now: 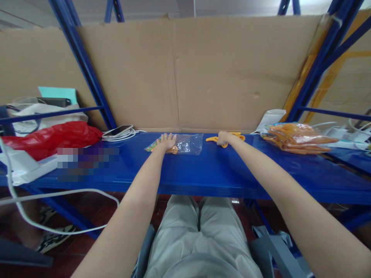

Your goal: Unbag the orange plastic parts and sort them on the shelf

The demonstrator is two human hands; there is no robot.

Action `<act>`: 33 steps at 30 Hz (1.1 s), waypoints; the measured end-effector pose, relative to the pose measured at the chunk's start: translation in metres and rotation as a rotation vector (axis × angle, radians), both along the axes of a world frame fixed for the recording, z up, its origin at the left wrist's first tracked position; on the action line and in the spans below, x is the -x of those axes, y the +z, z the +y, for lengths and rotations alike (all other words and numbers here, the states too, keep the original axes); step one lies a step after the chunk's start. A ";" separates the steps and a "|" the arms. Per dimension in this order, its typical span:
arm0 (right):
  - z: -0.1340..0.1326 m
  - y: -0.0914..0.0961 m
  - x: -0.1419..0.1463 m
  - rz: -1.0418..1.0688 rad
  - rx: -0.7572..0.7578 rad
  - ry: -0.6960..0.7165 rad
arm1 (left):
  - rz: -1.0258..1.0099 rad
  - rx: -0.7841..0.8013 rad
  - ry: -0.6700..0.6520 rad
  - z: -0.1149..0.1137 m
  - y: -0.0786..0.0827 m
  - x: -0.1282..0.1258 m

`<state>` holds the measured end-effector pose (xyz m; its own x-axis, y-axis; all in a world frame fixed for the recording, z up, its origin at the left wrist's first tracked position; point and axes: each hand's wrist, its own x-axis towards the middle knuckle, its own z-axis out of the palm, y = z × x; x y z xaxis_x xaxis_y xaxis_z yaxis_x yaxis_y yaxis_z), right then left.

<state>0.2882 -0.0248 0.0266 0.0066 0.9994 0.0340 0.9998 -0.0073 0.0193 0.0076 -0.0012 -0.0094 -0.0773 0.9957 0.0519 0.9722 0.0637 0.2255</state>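
Note:
My left hand (167, 141) lies flat with fingers spread on a clear plastic bag (188, 144) that holds small colourful and orange pieces, on the blue metal shelf (208, 170). My right hand (223, 138) is closed around a flat yellow-orange plastic piece (237, 136) lying on the shelf just right of the bag. Both arms reach forward over my lap.
A pile of orange packets in clear wrap (295, 138) sits at the right, with a white pouch (271, 117) behind it. A phone with white cable (118, 132), a red bag (49, 139) and white bags lie left. Cardboard (185, 73) backs the shelf; blue uprights flank it.

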 end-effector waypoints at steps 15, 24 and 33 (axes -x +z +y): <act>-0.043 0.048 -0.023 0.247 -0.058 0.404 | -0.019 0.009 -0.024 -0.018 0.009 -0.040; -0.050 -0.003 0.032 0.140 -0.172 0.333 | -0.069 -0.050 -0.064 -0.021 0.008 -0.065; -0.040 -0.017 0.064 -0.208 -0.247 0.429 | -0.198 -0.238 -0.135 -0.021 0.001 -0.080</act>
<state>0.2238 -0.0648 0.0098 -0.4327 0.8728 0.2257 0.8892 0.3719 0.2665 0.0874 -0.0226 -0.0083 0.0224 0.9594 0.2812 0.9040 -0.1396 0.4040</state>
